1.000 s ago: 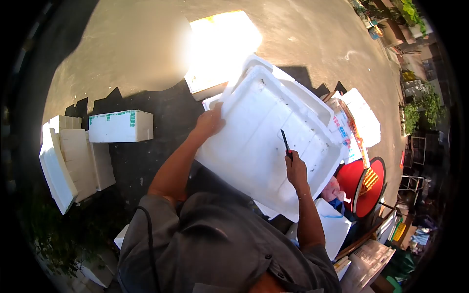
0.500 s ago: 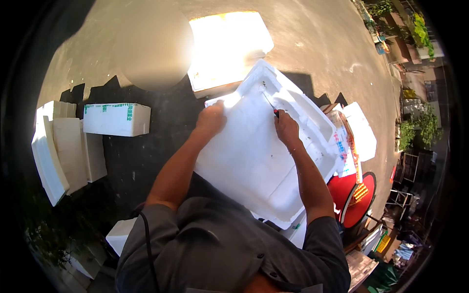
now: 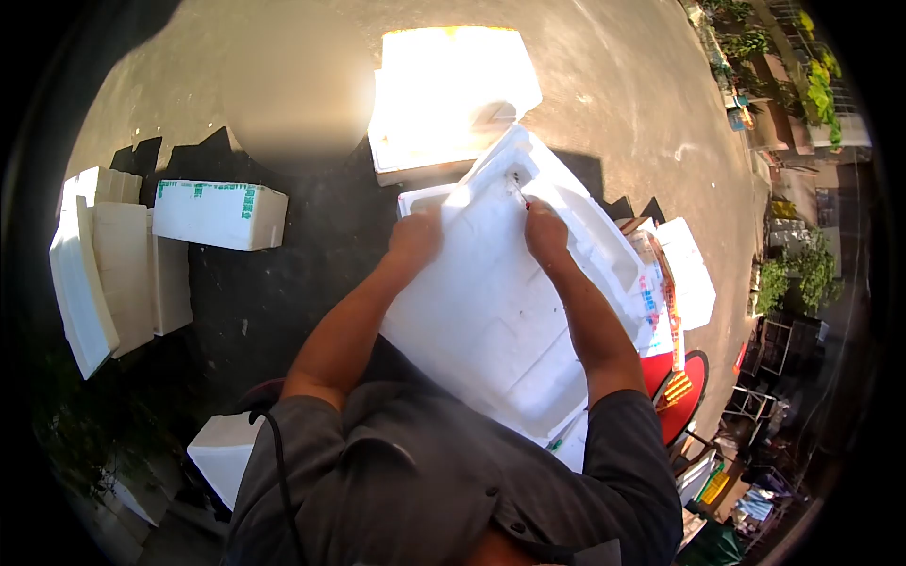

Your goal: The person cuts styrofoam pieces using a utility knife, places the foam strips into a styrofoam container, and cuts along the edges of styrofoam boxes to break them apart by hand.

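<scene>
A large white foam box (image 3: pixel 491 283), hollow side up, lies tilted across the space before me. At its upper left rim my left hand (image 3: pixel 415 238) is closed on the foam edge. My right hand (image 3: pixel 547 231) is over the box's inside, its fingers wrapped round a slim metal tool (image 3: pixel 522 196) with a dark and red handle. The tool's tip points at a dark, dirty patch (image 3: pixel 512 179) near the far corner. Most of the handle is hidden in my fist, and I cannot make out its exact kind.
Beyond stands a sunlit foam box (image 3: pixel 453 94). A foam box with green print (image 3: pixel 222 215) and several white foam pieces (image 3: pixel 123 274) stand on the left. To the right are printed foam boxes (image 3: pixel 689 274) and a red round object (image 3: pixel 684 406). Another white box (image 3: pixel 226 457) is at lower left.
My right hand has shifted slightly up and left over the box, with the tool still in it. My left hand remains at the rim, slightly lower. The view has shifted a little.
</scene>
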A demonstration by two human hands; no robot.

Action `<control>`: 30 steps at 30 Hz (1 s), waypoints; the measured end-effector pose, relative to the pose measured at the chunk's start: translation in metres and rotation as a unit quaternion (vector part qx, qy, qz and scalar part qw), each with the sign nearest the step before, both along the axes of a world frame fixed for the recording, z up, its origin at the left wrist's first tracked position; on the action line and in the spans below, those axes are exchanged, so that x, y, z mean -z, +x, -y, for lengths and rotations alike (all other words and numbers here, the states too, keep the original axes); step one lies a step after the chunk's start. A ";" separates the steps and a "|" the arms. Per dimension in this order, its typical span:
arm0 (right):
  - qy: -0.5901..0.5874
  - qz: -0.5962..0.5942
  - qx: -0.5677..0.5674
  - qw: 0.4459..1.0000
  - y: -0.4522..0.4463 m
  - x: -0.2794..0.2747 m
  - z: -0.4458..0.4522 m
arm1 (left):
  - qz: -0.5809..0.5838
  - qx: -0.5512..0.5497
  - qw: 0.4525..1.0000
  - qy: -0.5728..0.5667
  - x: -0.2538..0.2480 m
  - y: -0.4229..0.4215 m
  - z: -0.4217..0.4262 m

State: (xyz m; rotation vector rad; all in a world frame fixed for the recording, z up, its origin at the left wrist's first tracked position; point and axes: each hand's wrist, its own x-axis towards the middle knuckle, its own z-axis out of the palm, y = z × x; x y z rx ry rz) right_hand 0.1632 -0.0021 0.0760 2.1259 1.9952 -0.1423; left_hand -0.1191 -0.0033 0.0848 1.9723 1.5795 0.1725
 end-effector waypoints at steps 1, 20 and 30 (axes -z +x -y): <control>0.005 0.008 0.007 1.000 -0.001 -0.003 -0.002 | 0.001 -0.006 1.000 0.014 0.005 0.000 -0.001; -0.063 -0.281 0.153 0.945 0.069 -0.038 0.163 | -0.069 -0.021 0.997 -0.015 -0.018 0.014 0.009; 0.022 -0.571 0.332 0.750 -0.080 0.021 0.004 | -0.022 -0.031 0.999 -0.025 0.001 0.008 0.003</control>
